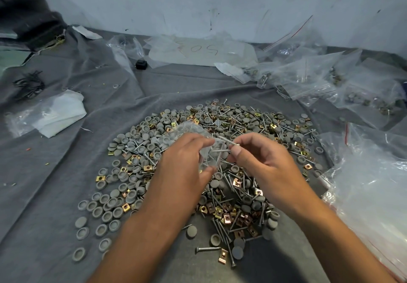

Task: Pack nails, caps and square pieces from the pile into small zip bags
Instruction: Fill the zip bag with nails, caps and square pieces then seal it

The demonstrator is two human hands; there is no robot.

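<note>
Head view: mid-task, by the look of things, with plenty left. At centre, a broad pile of grey caps, nails and brass-coloured square pieces, spread over a grey cloth on the worktop, barely thinned. Just above the pile's middle, the left hand, fingers and thumb curled round a small clear zip bag, mouth turned toward three o'clock. Opposite, the right hand, pinching a few nails between thumb and fingertips, points already at or just inside the bag's mouth. Inside the bag, a few grey caps and nails faintly visible through the plastic; square pieces there impossible to confirm. Toward two o'clock, a heap of filled zip bags, small dark fittings showing through, likely finished packs. At four o'clock, a large clear sack, red-lined, contents unclear. At twelve o'clock, flat plastic sheeting with red marks. At nine o'clock, a crumpled white bag, near black wire loops.
</note>
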